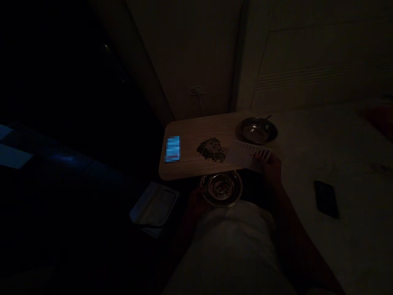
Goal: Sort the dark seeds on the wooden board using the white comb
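Observation:
My left hand (197,201) grips the rim of a round metal bowl (237,196) just below the table's near edge. Small dark bits lie in the bottom of that bowl. With my right hand (270,166) I hold a white card (242,156) low over the wooden table (190,168), and a row of dark marks or slots shows along its edge. The card's left end is beside a loose heap of small dark and pale pieces (211,149), perhaps seeds; the dim light hides their kind. Behind the card stands a second metal bowl (256,130) with a thin handle at its rim.
A lit, blurred screen (172,148) is at the table's left end. A dark phone (326,199) lies on the pale bed-like surface (362,246) to the right. Below the table at left is an open pale container or bag (155,205). A wall socket (195,89) holds a plug and cord.

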A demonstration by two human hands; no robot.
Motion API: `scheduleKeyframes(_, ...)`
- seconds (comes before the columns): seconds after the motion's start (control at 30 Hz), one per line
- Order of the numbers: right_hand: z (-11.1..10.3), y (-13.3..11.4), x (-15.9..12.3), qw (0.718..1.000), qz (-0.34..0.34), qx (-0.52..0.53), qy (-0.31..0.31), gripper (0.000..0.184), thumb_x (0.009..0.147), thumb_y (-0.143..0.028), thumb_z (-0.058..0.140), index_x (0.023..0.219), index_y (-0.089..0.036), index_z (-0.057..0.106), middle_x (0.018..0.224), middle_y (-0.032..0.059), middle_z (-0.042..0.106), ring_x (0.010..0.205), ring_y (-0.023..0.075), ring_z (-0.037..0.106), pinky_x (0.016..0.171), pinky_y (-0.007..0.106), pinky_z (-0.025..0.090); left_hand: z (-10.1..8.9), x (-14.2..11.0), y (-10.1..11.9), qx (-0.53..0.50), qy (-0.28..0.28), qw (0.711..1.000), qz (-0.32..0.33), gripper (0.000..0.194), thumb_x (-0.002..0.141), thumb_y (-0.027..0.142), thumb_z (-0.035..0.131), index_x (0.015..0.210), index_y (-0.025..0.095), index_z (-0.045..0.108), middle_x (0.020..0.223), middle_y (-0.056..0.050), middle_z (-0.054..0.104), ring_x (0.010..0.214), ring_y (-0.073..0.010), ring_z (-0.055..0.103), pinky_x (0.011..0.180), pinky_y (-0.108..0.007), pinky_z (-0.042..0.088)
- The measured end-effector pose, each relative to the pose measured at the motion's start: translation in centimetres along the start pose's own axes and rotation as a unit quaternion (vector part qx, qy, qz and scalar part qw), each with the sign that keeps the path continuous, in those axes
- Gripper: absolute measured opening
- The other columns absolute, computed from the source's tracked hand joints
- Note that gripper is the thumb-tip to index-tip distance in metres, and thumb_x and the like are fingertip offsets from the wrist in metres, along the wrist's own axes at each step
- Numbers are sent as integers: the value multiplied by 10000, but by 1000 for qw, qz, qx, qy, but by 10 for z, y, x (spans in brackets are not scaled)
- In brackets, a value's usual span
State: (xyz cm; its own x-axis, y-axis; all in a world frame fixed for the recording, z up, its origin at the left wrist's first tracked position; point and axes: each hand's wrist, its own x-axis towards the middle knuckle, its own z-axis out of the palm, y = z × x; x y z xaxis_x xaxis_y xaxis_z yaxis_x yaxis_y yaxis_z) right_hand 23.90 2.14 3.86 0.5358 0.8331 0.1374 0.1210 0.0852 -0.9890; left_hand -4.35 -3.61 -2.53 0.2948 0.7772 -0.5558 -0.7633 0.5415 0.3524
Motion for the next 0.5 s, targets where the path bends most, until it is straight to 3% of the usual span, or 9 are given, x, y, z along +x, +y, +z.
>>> scheduleKeyframes(0.5,3,-1,-4,1000,3,6,-14,287,679,-417,815,850,-200,739,839,30,753,781,202,670,750,349,523,-2,3,-4,2,-12,1000,4,298,641,93,665,926,110,750,896,-98,804,885,-261,736,968,-389,524)
